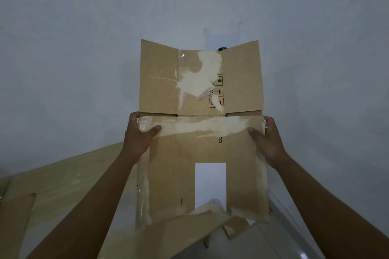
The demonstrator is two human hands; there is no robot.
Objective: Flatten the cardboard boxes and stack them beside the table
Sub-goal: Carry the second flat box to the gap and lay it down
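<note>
I hold a flattened brown cardboard box (200,149) upright in front of a pale wall. Torn pale patches and tape strips run across its face, and a rectangular gap shows between its lower flaps. My left hand (140,134) grips its left edge with the thumb on the front. My right hand (266,139) grips the right edge the same way. The upper flaps stand spread above my hands. Another piece of cardboard (168,233) lies bent below the box.
A light wooden table (63,181) stretches at the lower left, with a flat cardboard sheet (14,216) lying on its near left part. A white floor or ledge (280,233) shows at the lower right. The wall (84,48) fills the background.
</note>
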